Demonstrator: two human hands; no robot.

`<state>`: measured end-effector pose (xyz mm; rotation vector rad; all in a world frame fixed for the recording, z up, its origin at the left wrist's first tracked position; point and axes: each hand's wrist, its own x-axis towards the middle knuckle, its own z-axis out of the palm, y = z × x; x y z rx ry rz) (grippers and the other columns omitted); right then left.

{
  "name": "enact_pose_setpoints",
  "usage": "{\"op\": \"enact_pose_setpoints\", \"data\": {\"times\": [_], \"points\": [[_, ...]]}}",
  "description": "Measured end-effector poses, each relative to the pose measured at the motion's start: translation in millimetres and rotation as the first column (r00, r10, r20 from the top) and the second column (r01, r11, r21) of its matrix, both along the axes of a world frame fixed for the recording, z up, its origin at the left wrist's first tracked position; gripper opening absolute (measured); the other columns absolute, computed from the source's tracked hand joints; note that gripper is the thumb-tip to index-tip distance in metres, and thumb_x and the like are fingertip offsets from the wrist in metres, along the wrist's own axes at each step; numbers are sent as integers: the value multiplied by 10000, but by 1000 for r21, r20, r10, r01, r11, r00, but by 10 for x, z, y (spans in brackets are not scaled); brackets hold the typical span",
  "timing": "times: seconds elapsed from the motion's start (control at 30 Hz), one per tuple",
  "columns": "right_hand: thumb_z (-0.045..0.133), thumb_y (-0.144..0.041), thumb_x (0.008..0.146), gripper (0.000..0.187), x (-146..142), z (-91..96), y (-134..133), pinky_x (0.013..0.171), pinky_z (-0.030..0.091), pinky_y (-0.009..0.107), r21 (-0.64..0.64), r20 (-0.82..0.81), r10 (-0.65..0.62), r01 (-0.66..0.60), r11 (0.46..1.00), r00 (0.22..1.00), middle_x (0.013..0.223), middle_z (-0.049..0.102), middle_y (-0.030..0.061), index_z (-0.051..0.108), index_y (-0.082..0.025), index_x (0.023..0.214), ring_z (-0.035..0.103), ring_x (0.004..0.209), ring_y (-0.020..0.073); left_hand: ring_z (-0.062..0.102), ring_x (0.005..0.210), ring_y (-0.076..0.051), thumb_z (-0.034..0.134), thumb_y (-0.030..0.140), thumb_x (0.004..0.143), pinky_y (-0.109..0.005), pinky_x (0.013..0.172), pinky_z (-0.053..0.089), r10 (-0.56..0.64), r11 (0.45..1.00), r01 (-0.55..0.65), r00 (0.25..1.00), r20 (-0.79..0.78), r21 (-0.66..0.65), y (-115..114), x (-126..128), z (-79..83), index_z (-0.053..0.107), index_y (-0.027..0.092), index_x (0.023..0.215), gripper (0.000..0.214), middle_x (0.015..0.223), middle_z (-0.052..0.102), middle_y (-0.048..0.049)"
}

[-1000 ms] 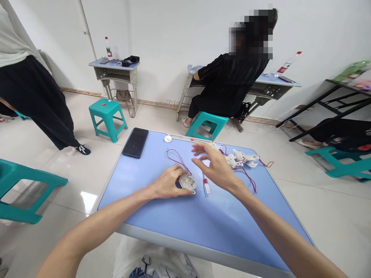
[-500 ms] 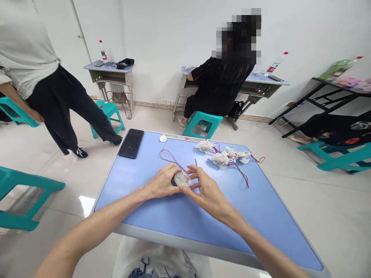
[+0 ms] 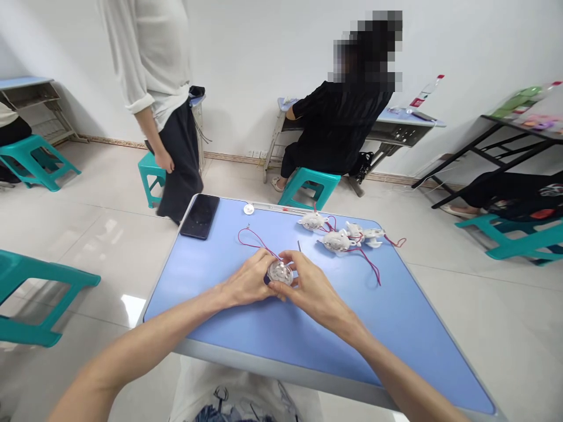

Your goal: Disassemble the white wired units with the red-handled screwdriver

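Between my two hands is a round clear plastic casing with small parts inside. My left hand grips its left side, where something dark shows beside the casing. Thumb and fingers of my right hand close on its right side. A red cord runs from behind the casing and loops on the blue desk. The tip of a thin metal rod shows just past my right fingers; the rest of it is hidden.
Several similar whitish casings with red cords lie at the back right of the desk. A black phone is at the back left, and a small white disc near the far edge. One person stands beyond; another sits on a teal stool.
My right fingers have closed in on the casing, which sits slightly further right. The standing person has moved to the right, in front of the far left desk.
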<state>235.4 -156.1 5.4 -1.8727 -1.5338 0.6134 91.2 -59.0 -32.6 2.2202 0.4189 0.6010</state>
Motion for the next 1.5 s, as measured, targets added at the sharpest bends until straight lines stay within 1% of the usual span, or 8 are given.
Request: {"op": "enact_pose_setpoints", "data": {"times": [0.13, 0.27, 0.53, 0.63, 0.87, 1.03, 1.2, 1.5], "points": [[639, -255, 746, 376, 28, 50, -6, 792, 545, 417, -12, 25, 47, -47, 999, 999, 1101, 638, 87, 518, -225, 1101, 630, 980, 259, 562, 920, -222, 848, 357, 641, -358, 817, 494, 10, 999, -12, 999, -39, -35, -33, -2, 19, 578, 179, 1077, 543, 1044, 541, -61], [596, -211, 758, 358, 54, 56, -23, 811, 535, 410, -9, 64, 96, -95, 995, 993, 1111, 647, 83, 508, -221, 1105, 637, 993, 256, 553, 882, -205, 836, 276, 650, -341, 791, 484, 24, 999, -27, 998, -61, -43, -49, -16, 62, 578, 176, 1085, 515, 1015, 542, -49], [595, -213, 763, 427, 90, -51, -50, 864, 527, 436, 53, 130, 163, -171, 984, 978, 1138, 650, 102, 476, -212, 1173, 639, 1037, 277, 549, 859, -212, 766, 217, 684, -350, 767, 478, 35, 998, -49, 968, -248, -50, -92, -74, 308, 542, 187, 1127, 497, 1004, 518, -40], [597, -222, 776, 430, 108, -70, -56, 879, 526, 451, 66, 134, 196, -207, 976, 971, 1149, 649, 101, 474, -220, 1189, 638, 1045, 282, 548, 942, -243, 768, 216, 692, -384, 837, 479, 34, 999, -36, 974, -222, -6, -74, -109, 367, 543, 185, 1112, 478, 1050, 527, -59], [584, -213, 805, 413, 108, -16, -61, 880, 535, 453, 99, 144, 245, -260, 960, 959, 1150, 641, 98, 502, -234, 1210, 620, 1064, 277, 490, 1210, -322, 867, 340, 629, -490, 1041, 382, -28, 999, 33, 992, -124, 39, 78, -168, 268, 516, 215, 1244, 719, 1269, 557, -118], [577, -208, 827, 412, 89, 35, -63, 892, 536, 452, 80, 118, 290, -300, 950, 950, 1145, 642, 81, 494, -250, 1228, 618, 1058, 265, 571, 1080, -283, 845, 385, 664, -403, 933, 443, -82, 995, 75, 988, -133, -59, 139, -161, 213, 589, 204, 1177, 602, 1121, 642, -92], [560, -192, 856, 524, 99, 9, -74, 965, 517, 466, 96, 123, 332, -344, 934, 935, 1310, 551, 110, 373, -252, 1341, 574, 1172, 261, 591, 929, -234, 848, 410, 651, -340, 837, 449, -62, 993, 47, 989, -135, -109, 124, -150, 248, 615, 189, 1180, 619, 1008, 665, -58], [536, -267, 918, 444, 163, -91, -114, 989, 511, 502, 87, 151, 323, -338, 937, 934, 1313, 547, 115, 368, -261, 1329, 566, 1205, 278, 589, 921, -219, 848, 422, 649, -323, 830, 436, -49, 996, 38, 988, -145, -82, 124, -140, 177, 649, 203, 1179, 607, 954, 673, -45]]}}
